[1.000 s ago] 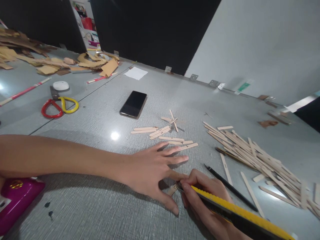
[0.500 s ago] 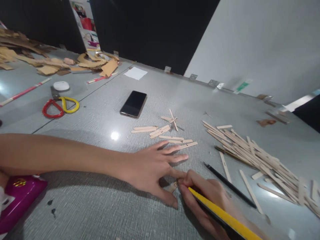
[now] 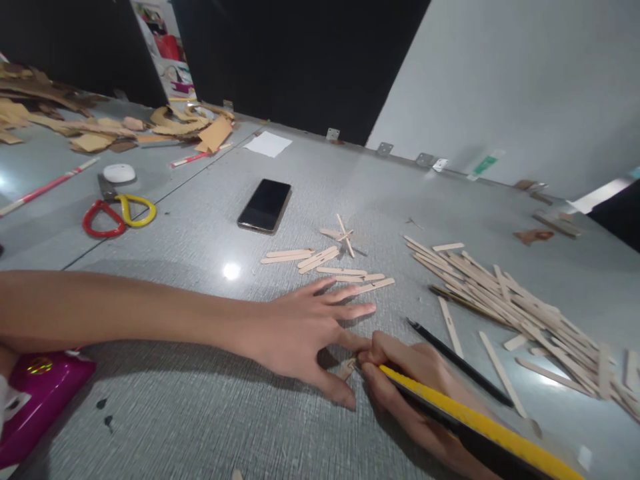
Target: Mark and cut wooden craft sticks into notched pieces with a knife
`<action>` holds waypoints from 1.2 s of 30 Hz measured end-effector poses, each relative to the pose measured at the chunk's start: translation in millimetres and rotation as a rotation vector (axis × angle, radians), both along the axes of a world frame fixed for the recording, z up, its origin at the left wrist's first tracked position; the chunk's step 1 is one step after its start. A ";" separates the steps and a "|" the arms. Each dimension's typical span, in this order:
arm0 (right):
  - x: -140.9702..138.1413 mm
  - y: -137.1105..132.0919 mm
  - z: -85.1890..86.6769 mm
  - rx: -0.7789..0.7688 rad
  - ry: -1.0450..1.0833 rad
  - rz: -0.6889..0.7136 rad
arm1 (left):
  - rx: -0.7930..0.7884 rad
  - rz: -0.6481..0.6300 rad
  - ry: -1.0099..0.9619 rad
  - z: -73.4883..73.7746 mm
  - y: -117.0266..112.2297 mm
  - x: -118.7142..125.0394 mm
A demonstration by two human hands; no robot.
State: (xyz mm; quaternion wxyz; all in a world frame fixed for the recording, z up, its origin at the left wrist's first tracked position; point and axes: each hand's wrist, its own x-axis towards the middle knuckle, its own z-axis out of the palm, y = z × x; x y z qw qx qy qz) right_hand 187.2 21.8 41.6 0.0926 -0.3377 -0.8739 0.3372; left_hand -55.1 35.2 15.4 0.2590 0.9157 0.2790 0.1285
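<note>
My left hand (image 3: 305, 333) lies flat on the grey table (image 3: 200, 413) with its fingers spread, the thumb and forefinger pinning a short wooden stick piece (image 3: 347, 368). My right hand (image 3: 410, 387) is closed round a yellow and black utility knife (image 3: 475, 427), whose tip meets that stick piece between my left thumb and forefinger. A few cut wooden sticks (image 3: 325, 263) lie just beyond my left fingertips.
A big pile of wooden sticks (image 3: 510, 307) and a black pencil (image 3: 457, 360) lie to the right. A phone (image 3: 265, 205), red and yellow scissors (image 3: 117, 212), a white round thing (image 3: 119, 173) and cardboard scraps (image 3: 100, 123) sit farther off. A magenta object (image 3: 35, 400) is at lower left.
Barely anything has moved: my right hand with the knife has shifted slightly up and left against the stick piece. My left hand stays flat in place.
</note>
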 end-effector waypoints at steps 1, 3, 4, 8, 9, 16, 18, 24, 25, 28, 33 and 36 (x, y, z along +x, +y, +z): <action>0.3 0.6 -1.4 -0.020 0.001 0.001 | -0.002 -0.002 0.001 0.1 0.0 -0.1; 0.9 1.7 -4.0 -0.052 0.012 0.004 | -0.003 -0.007 0.004 0.1 -0.2 0.1; 1.2 2.1 -4.8 -0.063 0.025 0.014 | -0.001 -0.008 0.004 -0.1 -0.4 0.4; 3.6 1.8 -4.4 -0.071 0.051 0.019 | 0.015 -0.008 0.010 -0.6 -0.4 0.8; 4.4 1.1 -3.6 -0.085 0.048 0.019 | 0.017 -0.005 0.012 -0.6 0.0 0.3; 6.8 -3.1 -6.8 -0.194 0.151 -0.134 | 0.025 0.011 0.025 -1.5 3.4 -6.0; 5.1 -2.7 -9.2 -0.245 0.195 -0.159 | 0.028 0.010 0.022 -2.5 3.3 -5.5; -0.4 -4.7 -12.5 -0.110 0.184 -0.156 | 0.030 0.002 -0.018 -2.6 1.9 -1.9; -0.7 -5.2 -13.3 -0.105 0.179 -0.168 | 0.033 0.000 -0.015 -2.1 1.7 -1.7; -0.9 -5.6 -15.8 -0.097 0.161 -0.177 | 0.033 0.004 0.005 -1.0 1.0 -2.0; -2.0 -5.0 -15.1 -0.044 0.151 -0.170 | 0.037 0.004 0.000 -1.8 1.0 -3.0; -2.8 -5.3 -13.1 -0.035 0.138 -0.164 | 0.041 0.000 -0.005 -2.4 1.2 -3.0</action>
